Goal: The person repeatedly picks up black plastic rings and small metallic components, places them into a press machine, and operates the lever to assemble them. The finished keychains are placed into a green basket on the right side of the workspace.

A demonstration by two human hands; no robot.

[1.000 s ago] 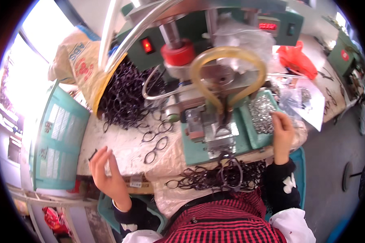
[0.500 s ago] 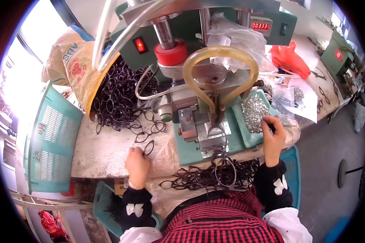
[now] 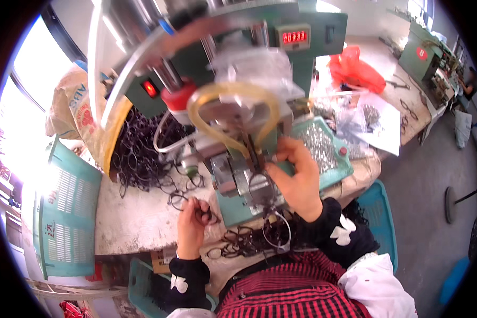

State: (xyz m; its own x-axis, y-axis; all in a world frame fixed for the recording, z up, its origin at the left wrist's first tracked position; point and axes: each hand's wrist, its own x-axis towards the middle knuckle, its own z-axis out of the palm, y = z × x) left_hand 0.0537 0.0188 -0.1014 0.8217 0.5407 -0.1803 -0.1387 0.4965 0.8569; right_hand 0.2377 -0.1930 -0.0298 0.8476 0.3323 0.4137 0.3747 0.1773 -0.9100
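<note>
My left hand (image 3: 191, 225) is closed on a dark eyeglass frame (image 3: 205, 216), holding it just above the bench. At the press (image 3: 229, 177), my right hand (image 3: 302, 183) reaches in beside the tooling, thumb and forefinger nearly together. Whatever lies between those fingertips is too small to make out. Another eyeglass frame sits in the fixture; one round rim (image 3: 277, 245) hangs out toward me, and the other is partly covered by the tooling. A yellowish tube loop (image 3: 199, 119) arches over this spot. Right of it, a green tray (image 3: 344, 168) holds many tiny silvery metal parts (image 3: 317, 143).
A sack (image 3: 71, 114) spills a heap of dark frames (image 3: 143, 151) at the left. More frames (image 3: 241, 241) lie along the bench's front edge. A teal basket (image 3: 71, 212) stands far left. A red plastic bag (image 3: 358, 71) and white paper (image 3: 384, 119) lie back right.
My right hand has moved left from the tray of metal parts to the press fixture. The frame in my left hand is now tucked closer into the fingers. The whole view has shifted.
</note>
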